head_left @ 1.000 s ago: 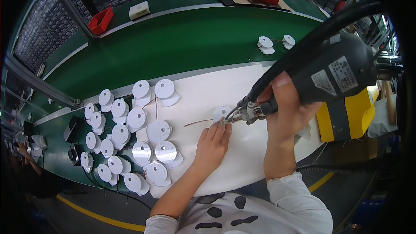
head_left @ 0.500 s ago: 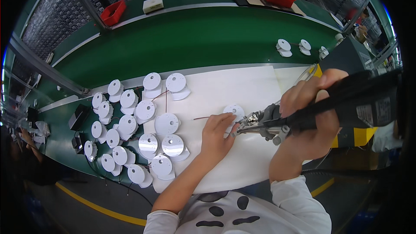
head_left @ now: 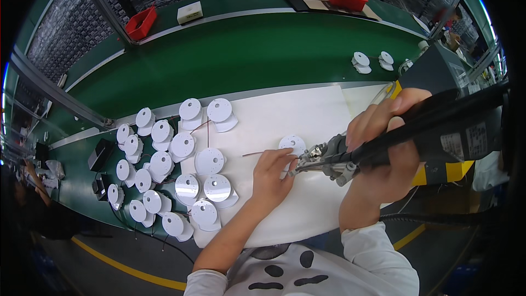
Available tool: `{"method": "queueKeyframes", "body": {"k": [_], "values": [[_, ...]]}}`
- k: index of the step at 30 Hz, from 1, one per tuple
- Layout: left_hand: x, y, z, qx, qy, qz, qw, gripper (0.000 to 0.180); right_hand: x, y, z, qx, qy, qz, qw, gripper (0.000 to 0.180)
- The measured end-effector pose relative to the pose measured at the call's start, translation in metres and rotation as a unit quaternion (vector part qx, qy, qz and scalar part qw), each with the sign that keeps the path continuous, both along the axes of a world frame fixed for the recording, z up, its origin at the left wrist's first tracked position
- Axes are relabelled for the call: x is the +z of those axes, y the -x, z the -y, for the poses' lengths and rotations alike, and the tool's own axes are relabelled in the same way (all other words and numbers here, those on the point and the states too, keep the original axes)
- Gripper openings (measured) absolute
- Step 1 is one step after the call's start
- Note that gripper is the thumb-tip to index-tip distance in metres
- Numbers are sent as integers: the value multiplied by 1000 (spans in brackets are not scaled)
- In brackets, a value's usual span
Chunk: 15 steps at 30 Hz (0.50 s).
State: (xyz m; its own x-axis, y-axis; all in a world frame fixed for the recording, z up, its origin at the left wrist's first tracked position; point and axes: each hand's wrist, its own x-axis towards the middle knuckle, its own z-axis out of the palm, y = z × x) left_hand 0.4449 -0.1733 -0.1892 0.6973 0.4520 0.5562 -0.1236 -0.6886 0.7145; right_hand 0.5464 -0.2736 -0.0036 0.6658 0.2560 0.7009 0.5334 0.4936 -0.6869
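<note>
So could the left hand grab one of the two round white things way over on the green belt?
Probably not from where it is. The left hand rests by the white disc on the white mat, and the two round pieces lie far across the green belt, beyond the power tool.

Factory assembly line: green conveyor belt (head_left: 235, 55)

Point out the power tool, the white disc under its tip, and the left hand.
power tool (head_left: 438, 134), head view, on its dark body.
white disc (head_left: 292, 143), head view, on its top face.
left hand (head_left: 271, 175), head view, on the back of the hand.
</note>
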Motion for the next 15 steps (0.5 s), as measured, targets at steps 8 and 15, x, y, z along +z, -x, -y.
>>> {"method": "queueKeyframes", "body": {"k": [8, 15], "values": [[9, 11, 1, 2, -171, 4, 985, 37, -1, -2, -8, -45, -3, -27, 999, 31], [-2, 17, 0, -44, -277, -87, 956, 37, -9, -12, -16, -13, -60, -24, 998, 26]]}}
